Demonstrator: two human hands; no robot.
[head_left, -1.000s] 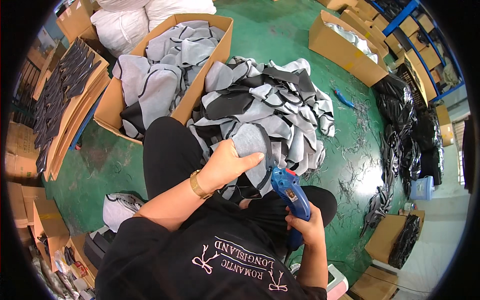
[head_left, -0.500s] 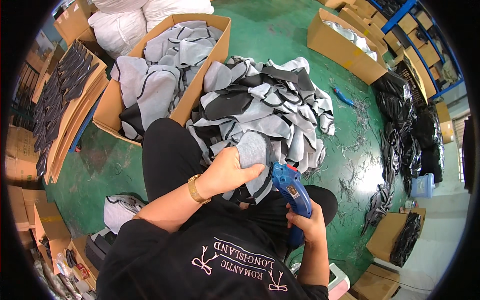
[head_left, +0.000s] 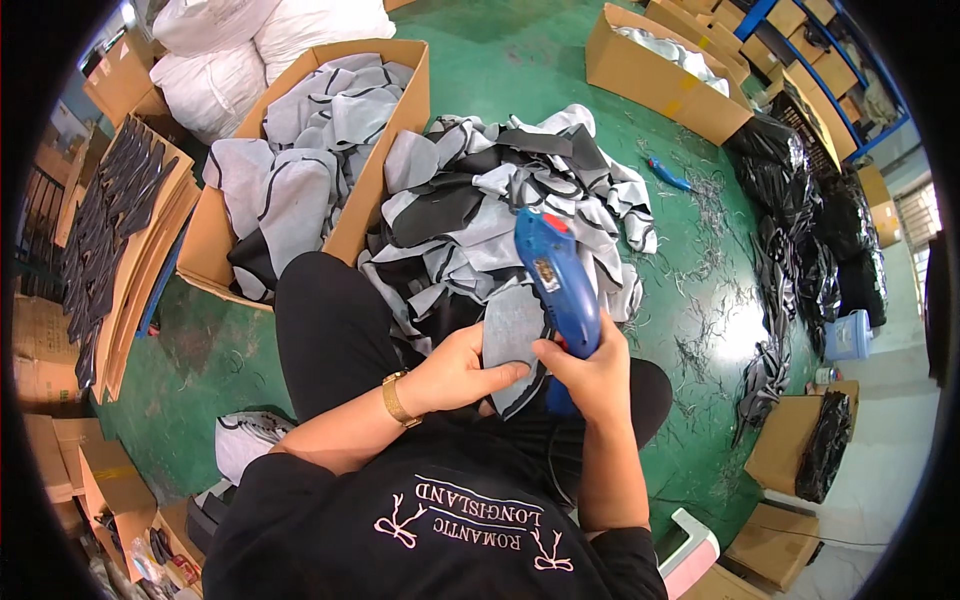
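My left hand [head_left: 452, 372] pinches a grey fabric piece [head_left: 512, 325] with a dark edge, thumb on top, above my lap. In my right hand [head_left: 600, 372] is a blue handheld electric cutter [head_left: 560, 280] with a red button. Its head points up and away from me, apart from the held piece. My right thumb reaches the right edge of that piece; whether it presses on it, I cannot tell. Just beyond my hands lies a heap of grey and black fabric pieces [head_left: 435, 215], many edged in black.
Left of the heap stands a cardboard box [head_left: 350, 205] of similar pieces. Another blue tool [head_left: 668, 175] lies on the green floor among dark trimmings [head_left: 700, 290]. Black plastic bags [head_left: 790, 190] line the right side; black parts [head_left: 120, 200] rest on stacked cardboard at left.
The electric cutter has come up off the fabric's edge and swung away from me. My right hand has risen toward the piece. My left hand still holds it, slightly lower.
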